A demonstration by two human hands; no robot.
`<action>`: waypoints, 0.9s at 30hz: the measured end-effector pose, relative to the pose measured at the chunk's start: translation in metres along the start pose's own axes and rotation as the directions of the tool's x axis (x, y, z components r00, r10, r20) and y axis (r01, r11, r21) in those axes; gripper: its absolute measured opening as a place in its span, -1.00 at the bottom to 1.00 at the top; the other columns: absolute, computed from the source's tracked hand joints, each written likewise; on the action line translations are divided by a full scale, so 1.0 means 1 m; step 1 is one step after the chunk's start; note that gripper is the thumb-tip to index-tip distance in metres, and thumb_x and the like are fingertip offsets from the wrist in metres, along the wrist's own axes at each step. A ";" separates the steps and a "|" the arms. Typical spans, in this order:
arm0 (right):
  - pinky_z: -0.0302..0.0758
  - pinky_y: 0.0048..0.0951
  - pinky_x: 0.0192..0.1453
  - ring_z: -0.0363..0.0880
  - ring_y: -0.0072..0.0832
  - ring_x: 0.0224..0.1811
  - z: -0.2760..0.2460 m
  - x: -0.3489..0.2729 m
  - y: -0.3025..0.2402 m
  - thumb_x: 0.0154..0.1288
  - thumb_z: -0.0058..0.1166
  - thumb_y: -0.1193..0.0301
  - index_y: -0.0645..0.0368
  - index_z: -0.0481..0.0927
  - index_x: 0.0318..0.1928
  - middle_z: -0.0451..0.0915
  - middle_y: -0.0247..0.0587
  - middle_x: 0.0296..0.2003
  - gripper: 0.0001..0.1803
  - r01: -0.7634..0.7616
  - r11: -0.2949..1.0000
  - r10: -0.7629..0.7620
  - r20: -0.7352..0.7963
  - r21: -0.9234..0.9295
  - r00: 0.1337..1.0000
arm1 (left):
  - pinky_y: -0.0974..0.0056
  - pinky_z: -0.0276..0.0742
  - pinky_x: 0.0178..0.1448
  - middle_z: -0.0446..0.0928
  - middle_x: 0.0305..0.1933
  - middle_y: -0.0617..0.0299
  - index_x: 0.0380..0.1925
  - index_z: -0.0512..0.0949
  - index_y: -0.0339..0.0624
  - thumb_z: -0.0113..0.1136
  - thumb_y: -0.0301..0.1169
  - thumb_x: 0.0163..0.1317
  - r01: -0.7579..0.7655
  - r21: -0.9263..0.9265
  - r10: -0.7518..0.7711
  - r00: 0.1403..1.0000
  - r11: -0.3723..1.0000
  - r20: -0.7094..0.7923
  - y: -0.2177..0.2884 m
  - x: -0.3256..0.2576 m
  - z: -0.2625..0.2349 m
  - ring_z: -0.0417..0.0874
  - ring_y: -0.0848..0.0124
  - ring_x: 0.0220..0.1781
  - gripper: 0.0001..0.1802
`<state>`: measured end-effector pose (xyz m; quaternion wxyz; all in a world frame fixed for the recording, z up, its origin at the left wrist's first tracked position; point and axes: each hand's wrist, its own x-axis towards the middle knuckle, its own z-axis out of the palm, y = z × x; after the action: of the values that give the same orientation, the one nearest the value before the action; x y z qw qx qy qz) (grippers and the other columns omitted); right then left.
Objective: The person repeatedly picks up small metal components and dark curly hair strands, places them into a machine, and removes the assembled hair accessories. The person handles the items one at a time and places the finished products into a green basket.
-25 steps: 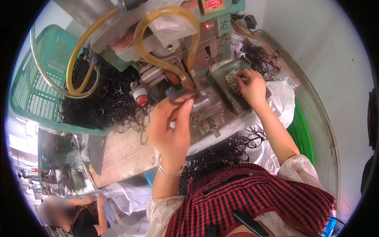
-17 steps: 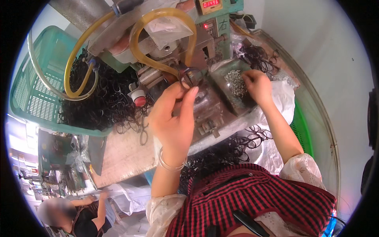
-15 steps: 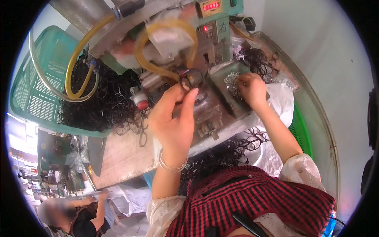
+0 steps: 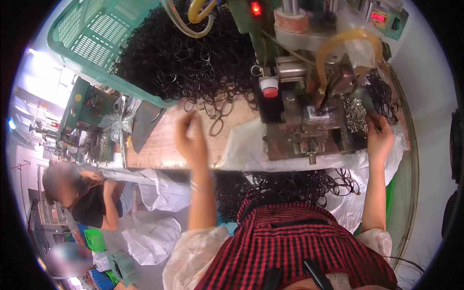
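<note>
My left hand point(image 4: 193, 140) is over the wooden tabletop, smeared by motion, just short of a large heap of dark eyeglass frames point(image 4: 179, 58). No frame can be made out in it. One loose eyeglass frame point(image 4: 217, 126) lies at the edge of the heap, to the right of that hand. On the far right, my right hand point(image 4: 380, 137) has its fingers drawn together beside a pile of small silvery metal parts point(image 4: 356, 116). Whatever is between those fingertips is too small to tell. Between the hands stands a bench machine point(image 4: 295, 111) with a metal fixture.
A green plastic basket point(image 4: 99, 36) stands behind at the left. The machine carries a red-and-white push button point(image 4: 269, 91) and a yellow hose point(image 4: 323, 63). More eyeglass frames point(image 4: 280, 188) lie below the table edge. A co-worker point(image 4: 92, 198) sits at left.
My left hand has left the machine and moved left toward the heap; the eyeglass frame it held no longer shows in it. My right hand stays by the metal parts. The view has turned left.
</note>
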<state>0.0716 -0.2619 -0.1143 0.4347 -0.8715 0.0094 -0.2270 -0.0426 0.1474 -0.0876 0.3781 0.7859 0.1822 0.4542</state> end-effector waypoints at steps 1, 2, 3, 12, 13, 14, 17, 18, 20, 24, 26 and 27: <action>0.50 -0.39 0.02 0.66 -0.31 -0.12 0.000 0.000 -0.003 0.22 0.19 0.48 0.22 0.67 -0.17 0.69 -0.06 -0.21 -0.83 0.045 0.999 -0.045 0.012 -0.018 0.999 | 0.27 0.51 -0.03 0.65 -0.16 0.14 -0.25 0.62 -0.25 0.18 -0.53 0.20 -0.098 0.131 0.098 0.995 0.986 0.010 -0.031 0.022 -0.012 0.62 0.28 -0.12 -0.88; 0.50 -0.38 0.02 0.66 -0.31 -0.13 0.000 0.001 -0.006 0.22 0.18 0.48 0.22 0.67 -0.18 0.69 -0.06 -0.21 -0.83 0.089 0.995 -0.088 0.019 -0.042 0.996 | 0.22 0.49 0.02 0.63 -0.08 0.18 -0.31 0.62 -0.24 0.18 -0.59 0.11 -0.246 0.393 0.267 0.964 0.886 0.001 -0.035 0.035 -0.013 0.57 0.22 -0.06 -0.86; 0.50 -0.38 0.02 0.66 -0.30 -0.13 0.001 0.002 -0.008 0.22 0.18 0.48 0.22 0.68 -0.18 0.69 -0.07 -0.20 -0.84 0.126 0.990 -0.125 0.021 -0.067 0.992 | 0.19 0.47 0.08 0.61 -0.04 0.19 -0.34 0.62 -0.24 0.17 -0.59 0.08 -0.357 0.433 0.332 0.933 0.827 0.136 -0.038 0.047 -0.009 0.56 0.20 -0.05 -0.86; 0.51 -0.46 -0.05 0.65 -0.39 -0.18 0.015 0.013 0.001 0.18 0.18 0.54 0.24 0.67 -0.21 0.68 -0.11 -0.20 -0.85 0.197 0.979 -0.194 0.053 -0.059 0.980 | 0.10 0.27 0.44 0.54 0.18 0.21 -0.34 0.67 -0.17 0.03 -0.62 -0.01 -0.785 0.313 0.371 0.550 0.535 0.748 -0.148 0.090 0.025 0.57 0.19 -0.07 -0.73; 0.51 -0.46 -0.04 0.65 -0.39 -0.18 0.009 0.007 0.009 0.17 0.18 0.55 0.24 0.67 -0.22 0.67 -0.11 -0.19 -0.85 0.201 0.977 -0.199 0.039 -0.076 0.979 | 0.06 0.30 0.41 0.56 0.16 0.19 -0.29 0.67 -0.18 0.06 -0.61 -0.02 -0.782 0.229 0.450 0.542 0.580 0.709 -0.156 0.082 0.020 0.57 0.15 -0.11 -0.71; 0.50 -0.47 -0.02 0.64 -0.41 -0.17 -0.005 -0.003 0.005 0.16 0.18 0.56 0.24 0.66 -0.22 0.67 -0.13 -0.17 -0.85 0.202 0.967 -0.205 -0.004 -0.156 0.979 | 0.06 0.34 0.38 0.56 0.14 0.18 -0.27 0.67 -0.18 0.08 -0.62 -0.02 -0.750 0.226 0.435 0.570 0.622 0.698 -0.159 0.075 0.011 0.57 0.12 -0.09 -0.69; 0.48 -0.51 -0.01 0.62 -0.50 -0.18 -0.042 -0.025 0.010 0.20 0.20 0.56 0.28 0.68 -0.22 0.70 -0.24 -0.27 -0.86 0.019 0.991 -0.032 -0.095 -0.133 0.995 | 0.07 0.43 0.28 0.55 0.16 0.14 -0.23 0.66 -0.20 0.12 -0.64 0.01 -0.694 0.225 0.371 0.597 0.684 0.712 -0.162 0.047 -0.026 0.56 0.07 -0.02 -0.69; 0.48 -0.51 -0.01 0.63 -0.50 -0.18 -0.050 -0.031 0.017 0.19 0.20 0.55 0.25 0.69 -0.21 0.70 -0.23 -0.26 -0.85 -0.013 0.996 0.005 -0.098 -0.084 0.995 | 0.08 0.45 0.25 0.53 0.17 0.12 -0.22 0.66 -0.22 0.13 -0.65 0.02 -0.697 0.217 0.359 0.580 0.684 0.731 -0.156 0.047 -0.032 0.56 0.06 0.01 -0.70; 0.49 -0.52 -0.01 0.64 -0.51 -0.18 -0.055 -0.037 0.013 0.19 0.20 0.54 0.22 0.71 -0.20 0.71 -0.22 -0.24 -0.84 -0.039 0.999 0.040 -0.045 0.037 0.998 | 0.11 0.48 0.20 0.50 0.20 0.09 -0.21 0.65 -0.26 0.13 -0.65 0.07 -0.600 0.229 0.327 0.671 0.766 0.665 -0.137 0.043 -0.031 0.56 0.06 0.05 -0.74; 0.50 -0.52 -0.05 0.64 -0.48 -0.21 -0.041 -0.033 -0.064 0.18 0.22 0.54 0.20 0.74 -0.22 0.71 -0.21 -0.26 -0.85 0.103 0.977 -0.141 0.204 0.188 0.969 | 0.32 0.50 -0.11 0.53 -0.12 0.10 -0.10 0.59 -0.29 0.19 -0.61 0.20 -0.367 0.132 0.314 0.898 0.921 0.307 -0.084 0.043 -0.009 0.56 0.27 -0.15 -0.76; 0.52 -0.51 -0.10 0.65 -0.43 -0.23 -0.020 -0.017 -0.096 0.17 0.23 0.49 0.17 0.72 -0.18 0.70 -0.19 -0.27 -0.82 0.283 0.927 -0.334 0.202 0.245 0.921 | 0.45 0.46 -0.26 0.53 -0.27 0.24 -0.01 0.51 -0.30 0.19 -0.63 0.21 0.045 -0.185 -0.006 0.979 0.982 0.203 -0.051 0.036 0.011 0.54 0.53 -0.33 -0.68; 0.54 -0.47 -0.09 0.67 -0.42 -0.22 -0.002 -0.008 -0.105 0.16 0.23 0.50 0.17 0.69 -0.14 0.69 -0.19 -0.25 -0.78 0.267 0.908 -0.335 0.175 0.323 0.926 | 0.46 0.46 -0.28 0.52 -0.32 0.25 -0.01 0.49 -0.34 0.16 -0.65 0.21 0.075 -0.307 -0.002 0.972 0.949 0.233 -0.042 0.031 0.022 0.54 0.54 -0.39 -0.69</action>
<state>0.0449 -0.1966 -0.0361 0.5169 -0.8082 -0.2092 -0.1895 -0.0050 0.1847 -0.1081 0.5257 0.7591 0.0781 0.3758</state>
